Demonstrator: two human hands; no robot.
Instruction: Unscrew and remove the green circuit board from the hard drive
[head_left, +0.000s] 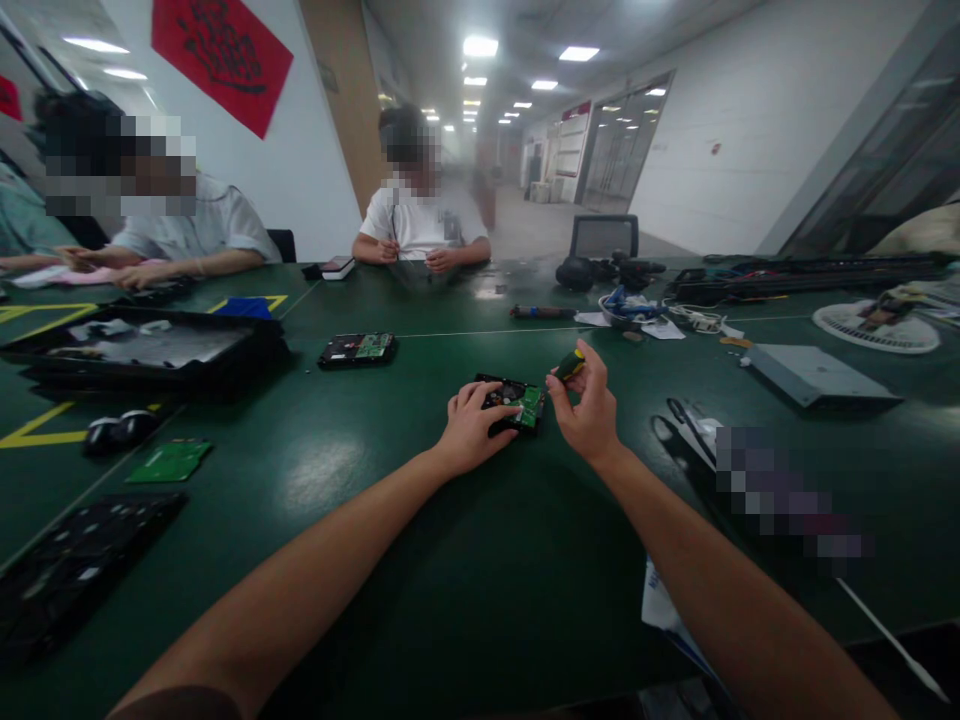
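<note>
A black hard drive with a green circuit board lies on the dark green table, near the middle of the view. My left hand rests on its left part with the fingers spread, touching the drive. Just right of the drive, my right hand is raised and closed round a screwdriver with a green and yellow handle. The tip of the screwdriver cannot be made out.
A second drive lies further back on the left. Black trays, a green board and a black panel are at the left. A grey metal box sits at the right. Two people sit across the table.
</note>
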